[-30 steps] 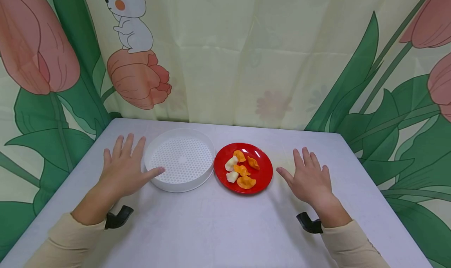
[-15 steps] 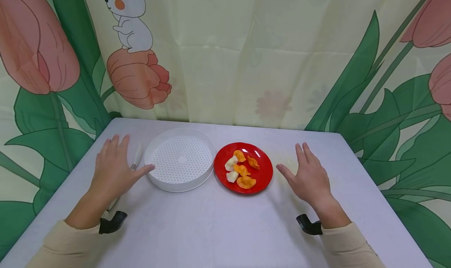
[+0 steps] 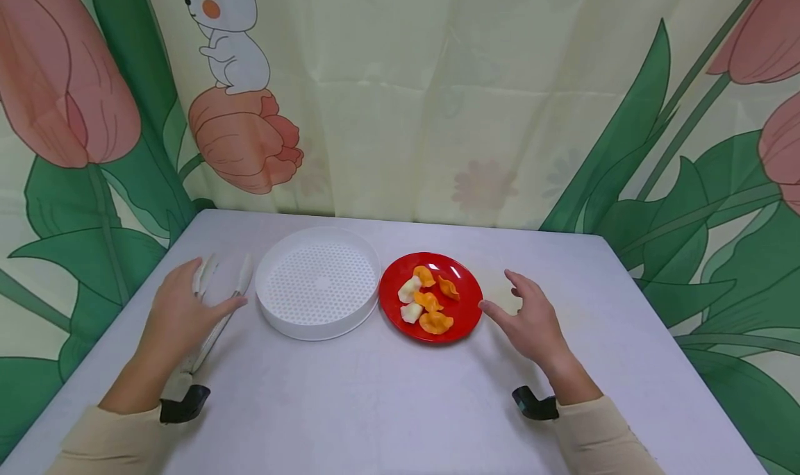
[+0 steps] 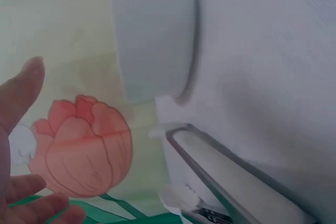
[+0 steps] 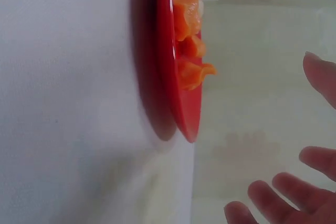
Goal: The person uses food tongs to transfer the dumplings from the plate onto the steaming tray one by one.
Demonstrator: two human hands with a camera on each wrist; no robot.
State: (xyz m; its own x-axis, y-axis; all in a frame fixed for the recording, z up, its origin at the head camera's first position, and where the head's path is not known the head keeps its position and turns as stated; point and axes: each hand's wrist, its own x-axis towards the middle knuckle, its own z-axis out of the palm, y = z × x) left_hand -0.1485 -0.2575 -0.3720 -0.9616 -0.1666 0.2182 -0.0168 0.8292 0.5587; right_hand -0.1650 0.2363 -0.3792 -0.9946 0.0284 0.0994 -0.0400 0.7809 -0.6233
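My left hand (image 3: 178, 315) hovers over a pair of tongs (image 3: 244, 275) with white tips, its fingers relaxed and thumb held apart, holding nothing. The hand covers part of the tongs; in the left wrist view their metal-edged arm (image 4: 226, 171) runs to the lower right. My right hand (image 3: 531, 322) is beside the red plate (image 3: 465, 319), fingers loosely bent, thumb tip close to the rim. On the plate are orange dumplings (image 3: 436, 323) and white dumplings (image 3: 409, 289). Left of it is a round white steamer tray (image 3: 319, 331) with a perforated bottom.
A white-covered table (image 3: 387, 412) carries everything. Behind it hangs a curtain (image 3: 400, 114) printed with tulips and a white animal, close to the table's far edge. The steamer tray and plate sit side by side.
My left hand has moved left and toward me, its fingers bending over the tongs, which show more now. The right hand has shifted slightly left toward the plate, its fingers more bent.
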